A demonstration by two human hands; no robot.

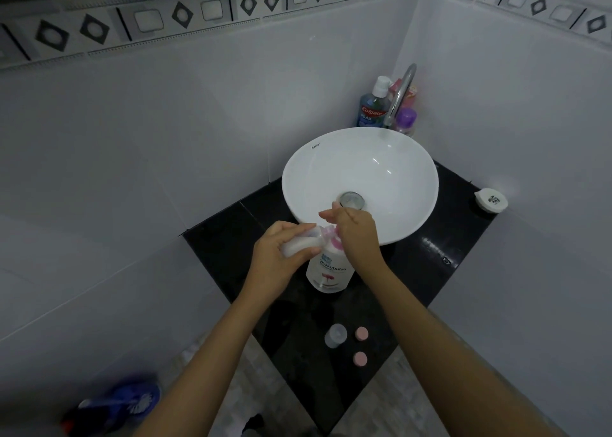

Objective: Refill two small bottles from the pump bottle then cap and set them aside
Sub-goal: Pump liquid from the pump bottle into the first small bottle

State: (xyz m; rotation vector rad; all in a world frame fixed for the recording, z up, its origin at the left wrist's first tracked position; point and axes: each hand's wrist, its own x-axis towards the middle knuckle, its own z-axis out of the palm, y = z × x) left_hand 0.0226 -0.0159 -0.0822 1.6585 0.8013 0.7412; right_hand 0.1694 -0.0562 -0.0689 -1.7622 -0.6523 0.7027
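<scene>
A white pump bottle [329, 271] with a pink pump stands on the black counter [231, 247] in front of the basin. My right hand [356, 234] rests on top of its pump head. My left hand [276, 254] holds a small clear bottle [299, 246] tilted on its side, its mouth at the pump's spout. A second small clear bottle [335, 335] stands uncapped near the counter's front corner. Two pink caps [361, 334] [360, 358] lie just right of it.
A white round basin [407, 184] with a chrome drain sits on the counter, a curved tap [400, 95] behind it. Mouthwash [374, 106] and a purple bottle [405, 121] stand in the corner. A white round dish [491, 200] sits at the right. Blue slippers [122, 403] lie on the floor.
</scene>
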